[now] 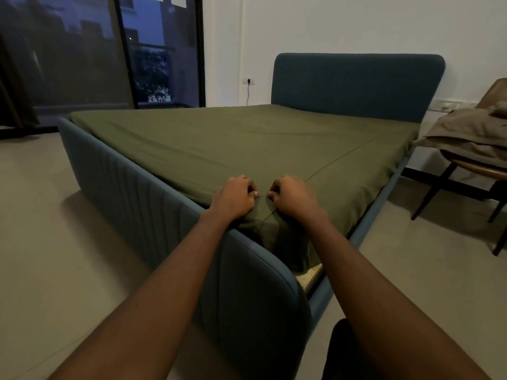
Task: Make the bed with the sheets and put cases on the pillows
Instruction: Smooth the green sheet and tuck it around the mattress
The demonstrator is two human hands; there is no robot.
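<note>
Forearms (170,283) extend as left hand (236,197) and right hand (292,197), both curled, pinch the sheet (247,138), apparently tautening it.

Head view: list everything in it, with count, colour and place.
sheet: one, olive green, over the mattress
bed frame: one, blue, centre
headboard: one, blue, against the far wall
chair: one, dark-legged, right of bed
bedding pile: one, grey-brown, on the chair
wall socket: one, white, left of headboard
glass door: one, dark-framed, far left
left grip: one, bare hand, pinching sheet at near corner
right grip: one, bare hand, pinching sheet beside it
</note>
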